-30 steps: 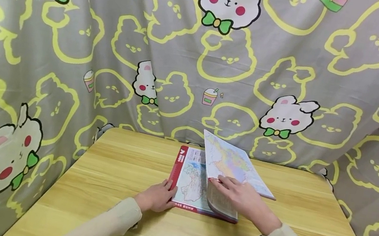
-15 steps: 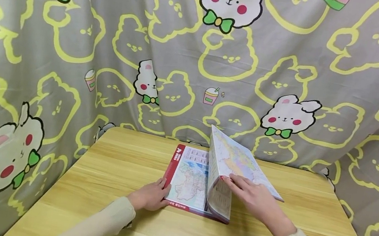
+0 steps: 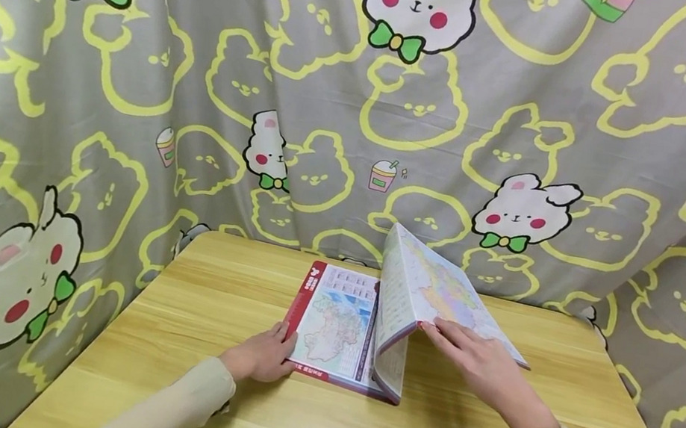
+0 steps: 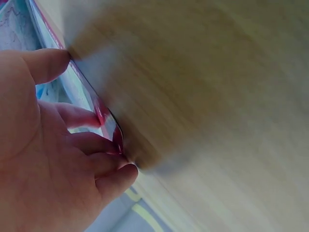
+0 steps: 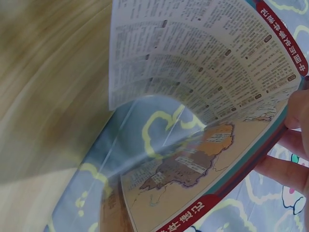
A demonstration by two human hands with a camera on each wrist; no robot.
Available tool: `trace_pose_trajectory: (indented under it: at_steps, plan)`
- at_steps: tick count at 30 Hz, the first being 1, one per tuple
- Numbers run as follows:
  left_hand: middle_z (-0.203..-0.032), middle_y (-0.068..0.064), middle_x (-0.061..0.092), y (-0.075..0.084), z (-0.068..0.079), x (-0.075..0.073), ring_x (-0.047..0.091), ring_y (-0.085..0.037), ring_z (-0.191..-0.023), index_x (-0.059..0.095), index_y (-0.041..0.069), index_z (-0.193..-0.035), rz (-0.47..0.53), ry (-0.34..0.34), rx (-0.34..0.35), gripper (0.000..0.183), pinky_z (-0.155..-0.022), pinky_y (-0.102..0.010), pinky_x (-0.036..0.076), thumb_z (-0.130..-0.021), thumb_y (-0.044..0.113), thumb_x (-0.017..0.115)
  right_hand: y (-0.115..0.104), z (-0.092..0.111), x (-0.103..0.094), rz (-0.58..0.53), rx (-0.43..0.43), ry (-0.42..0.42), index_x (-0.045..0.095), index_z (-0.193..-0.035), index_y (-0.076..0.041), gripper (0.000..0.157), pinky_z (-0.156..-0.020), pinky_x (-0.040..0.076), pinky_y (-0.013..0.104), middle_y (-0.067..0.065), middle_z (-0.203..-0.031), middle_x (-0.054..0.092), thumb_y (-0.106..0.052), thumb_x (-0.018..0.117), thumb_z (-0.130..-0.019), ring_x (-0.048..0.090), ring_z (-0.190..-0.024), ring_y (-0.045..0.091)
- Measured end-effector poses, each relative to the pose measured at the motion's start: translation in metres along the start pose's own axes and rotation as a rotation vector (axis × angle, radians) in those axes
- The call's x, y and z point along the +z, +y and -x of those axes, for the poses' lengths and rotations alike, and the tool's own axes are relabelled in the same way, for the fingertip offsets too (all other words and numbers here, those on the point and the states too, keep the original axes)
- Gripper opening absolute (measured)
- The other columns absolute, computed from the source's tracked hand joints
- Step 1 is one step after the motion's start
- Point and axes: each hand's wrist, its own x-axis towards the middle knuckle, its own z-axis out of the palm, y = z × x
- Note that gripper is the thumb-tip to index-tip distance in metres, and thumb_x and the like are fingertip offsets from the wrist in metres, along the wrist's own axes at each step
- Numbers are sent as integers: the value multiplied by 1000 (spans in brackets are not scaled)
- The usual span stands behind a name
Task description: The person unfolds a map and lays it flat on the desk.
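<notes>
A map book [image 3: 330,329] with a red border lies on the table, a printed map showing on its left part. My left hand [image 3: 265,354] holds its near left corner. In the left wrist view the thumb and the curled fingers [image 4: 89,142] are at the book's edges. My right hand [image 3: 488,367] pinches the near edge of the lifted pages [image 3: 449,289], which carry a coloured map and lean up to the right. From the right wrist view, the curved underside shows dense text [image 5: 193,53] and a brown map [image 5: 198,159], with fingers [image 5: 285,171] at the edge.
The wooden table [image 3: 169,276] runs beneath both hands. Behind it and at both sides hangs a grey curtain [image 3: 329,91] with yellow outlines and white cartoon animals; the far table edge meets it just beyond the book.
My right hand has moved right, lifting the pages further open so more of the left map shows. My left hand and the book have slid slightly left.
</notes>
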Motion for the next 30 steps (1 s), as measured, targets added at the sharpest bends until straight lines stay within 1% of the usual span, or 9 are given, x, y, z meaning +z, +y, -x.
trace_pose_trajectory:
  at_steps: [3,7,13,18,22,27,30]
  plan:
    - [-150,-24,27,-2,1,1,23,-38,-138,36,-1,-144,14,6,-27,70,-108,-48,27,-93,44,53,3,4,-1,5,0,22,59,-127,-9,53,-49,49,38,10,-116,63,-14,10,-106,63,-97,26]
    - [-149,-25,27,-5,3,2,23,-39,-138,36,-3,-143,15,20,-44,71,-108,-49,27,-93,45,54,6,9,-3,19,7,31,58,-127,-9,52,-53,51,40,10,-116,63,-15,12,-106,63,-97,26]
    - [-148,-27,27,-14,5,4,23,-41,-137,35,-4,-143,32,36,-69,75,-108,-50,26,-92,48,54,10,16,-9,29,11,30,58,-128,-10,52,-55,51,40,9,-118,62,-15,12,-106,63,-99,26]
    - [-149,-28,25,-22,5,5,21,-42,-137,35,-5,-143,58,38,-89,76,-107,-52,26,-91,48,55,13,20,-13,47,14,51,58,-128,-10,49,-57,51,42,8,-118,62,-16,15,-106,63,-98,25]
    - [-149,-28,24,-27,6,4,20,-41,-138,34,-5,-143,72,27,-110,76,-107,-52,26,-91,47,55,14,23,-14,58,23,56,58,-128,-11,49,-55,51,42,8,-118,62,-17,15,-106,63,-97,25]
    - [-149,-29,23,-31,9,0,20,-42,-138,34,-6,-142,99,31,-122,74,-106,-53,27,-91,42,57,16,27,-16,58,29,51,57,-129,-12,48,-54,50,42,8,-119,62,-18,15,-106,62,-99,24]
    - [-149,-30,23,-34,10,-1,19,-42,-138,34,-8,-142,102,36,-120,73,-106,-52,27,-91,41,55,17,30,-17,60,26,63,59,-127,-12,48,-49,47,39,8,-119,62,-16,16,-106,63,-98,25]
